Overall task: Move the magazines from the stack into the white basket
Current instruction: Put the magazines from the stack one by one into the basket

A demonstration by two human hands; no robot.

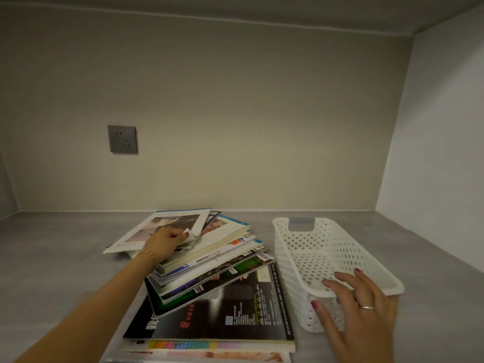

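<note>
The left hand has its fingers curled round the corner of the top magazine, pinching the page edge at the far end of the stack. That magazine lies tilted, its right edge lifted off the ones below. The stack fans out loosely beneath and toward the camera from this grip, ending in a large black-covered magazine nearest the viewer. The right hand grips the near end of the basket, fingers over the rim and thumb against the outer wall. The basket sits on the grey table just right of the stack and holds no magazines. A grey socket is on the back wall.
</note>
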